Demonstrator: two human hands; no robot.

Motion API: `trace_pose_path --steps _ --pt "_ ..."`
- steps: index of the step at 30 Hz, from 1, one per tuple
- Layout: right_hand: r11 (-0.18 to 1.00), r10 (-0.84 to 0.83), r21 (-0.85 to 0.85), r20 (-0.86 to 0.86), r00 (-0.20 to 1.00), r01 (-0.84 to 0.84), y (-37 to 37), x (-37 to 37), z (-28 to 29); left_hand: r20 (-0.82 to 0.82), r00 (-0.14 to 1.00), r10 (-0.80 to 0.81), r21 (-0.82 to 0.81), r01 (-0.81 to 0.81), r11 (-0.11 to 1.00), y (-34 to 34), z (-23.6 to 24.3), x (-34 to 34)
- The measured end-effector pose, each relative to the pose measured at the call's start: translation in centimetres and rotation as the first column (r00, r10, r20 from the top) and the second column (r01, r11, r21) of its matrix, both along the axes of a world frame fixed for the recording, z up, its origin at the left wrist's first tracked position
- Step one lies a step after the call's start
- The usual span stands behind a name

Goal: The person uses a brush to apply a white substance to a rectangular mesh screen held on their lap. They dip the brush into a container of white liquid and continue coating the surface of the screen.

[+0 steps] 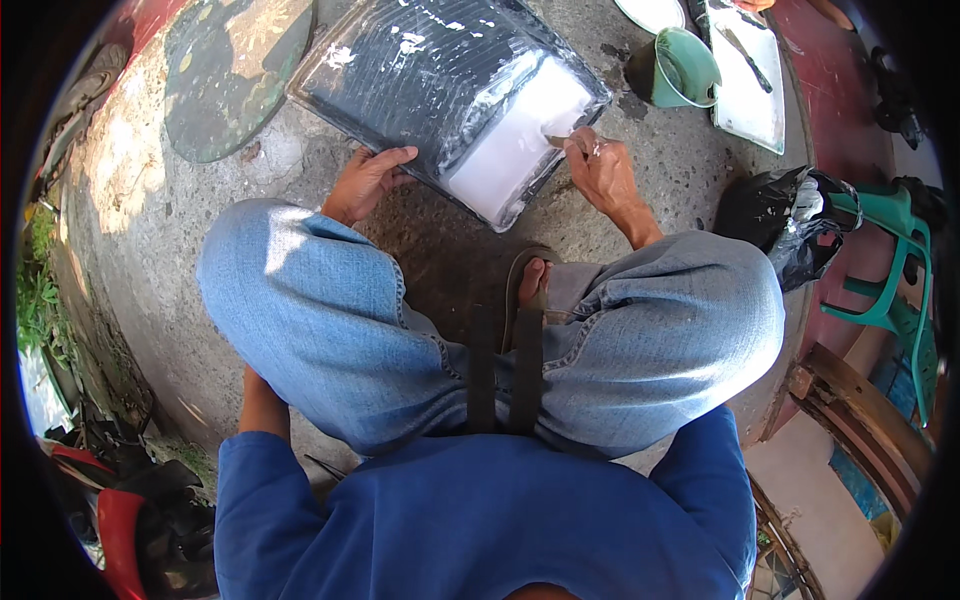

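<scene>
A black ribbed paint tray [400, 95] tilts in front of me, its well on the near right side filled with smooth white paint [530, 130]. White smears mark its ribs and rim. My left hand [368, 182] grips the tray's near left edge, thumb on top and fingers partly hidden beneath. Over the right part of the well, my right hand [603, 172] is closed around a small tool with a flat brownish end [555, 141], which meets the white paint. Its handle is hidden in my fist, so its exact kind cannot be made out. White flecks dot the fingers.
Beyond my right hand stand a green bucket [686, 68] and a white tray [748, 95] with a dark-bladed tool [745, 58]. Another person's hand [752, 4] shows at the top. A black plastic bag [775, 215] and green plastic chair [895, 260] are at right; a dark oval board [235, 75] lies left.
</scene>
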State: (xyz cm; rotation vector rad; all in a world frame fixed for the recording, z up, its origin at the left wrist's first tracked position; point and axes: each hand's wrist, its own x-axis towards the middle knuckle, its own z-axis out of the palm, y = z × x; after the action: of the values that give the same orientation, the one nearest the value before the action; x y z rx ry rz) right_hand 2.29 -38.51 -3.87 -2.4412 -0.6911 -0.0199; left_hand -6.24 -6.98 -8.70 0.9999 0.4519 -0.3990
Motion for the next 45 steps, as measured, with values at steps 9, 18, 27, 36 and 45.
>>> trace_pose_path --steps 9,18,27,36,45 --pt "0.994 -0.106 -0.001 0.062 0.992 0.106 -0.8 3.1 -0.1 0.018 0.999 0.028 0.0 -0.028 1.0 -0.2 0.6 -0.1" --pt "0.983 -0.139 -0.114 0.063 0.988 0.146 -1.5 5.4 0.0 -0.018 0.994 0.109 -0.001 -0.109 0.994 -0.6 0.0 -0.2" --pt "0.991 -0.121 -0.046 0.044 0.992 0.122 -0.9 4.9 0.8 -0.032 0.994 0.106 0.012 -0.105 0.994 0.0 0.0 -0.5" --pt "0.998 -0.052 -0.039 -0.193 0.98 0.046 -0.1 3.2 2.3 -0.011 0.994 0.105 0.004 -0.105 0.994 -0.1 0.0 -0.5" --pt "0.994 -0.082 -0.081 -0.122 0.989 0.073 -0.4 2.3 1.8 -0.029 0.996 0.089 0.019 -0.088 0.996 0.0 0.0 -0.5"
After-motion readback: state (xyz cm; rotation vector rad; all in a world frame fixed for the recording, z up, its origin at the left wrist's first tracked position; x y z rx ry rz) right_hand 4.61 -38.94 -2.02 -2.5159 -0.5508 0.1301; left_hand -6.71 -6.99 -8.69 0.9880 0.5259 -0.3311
